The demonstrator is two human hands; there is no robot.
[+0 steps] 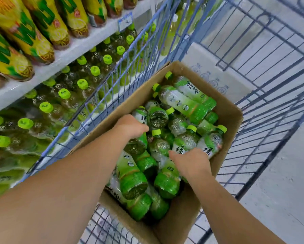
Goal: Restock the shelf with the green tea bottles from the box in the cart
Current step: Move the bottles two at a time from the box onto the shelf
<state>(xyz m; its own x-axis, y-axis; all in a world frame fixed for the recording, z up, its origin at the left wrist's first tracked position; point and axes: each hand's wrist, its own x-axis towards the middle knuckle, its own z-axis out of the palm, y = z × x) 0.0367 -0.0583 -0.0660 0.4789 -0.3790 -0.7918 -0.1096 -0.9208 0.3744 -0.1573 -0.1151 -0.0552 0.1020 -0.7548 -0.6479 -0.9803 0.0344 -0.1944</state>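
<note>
A: Where's the green tea? 
B: Bottles (186, 103) lie jumbled in the box (225, 118), center frame, caps mostly pointing upper right.
A: Hands? 
B: Left hand (131, 126) and right hand (191, 162) each grasp one. Shelf (73, 53) sits upper left, beyond the cart (264, 134) wall.

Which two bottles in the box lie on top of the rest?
The two bottles side by side at the far end of the box, caps pointing toward the shelf. They rest across the pile; the others sit jumbled beneath.
</note>
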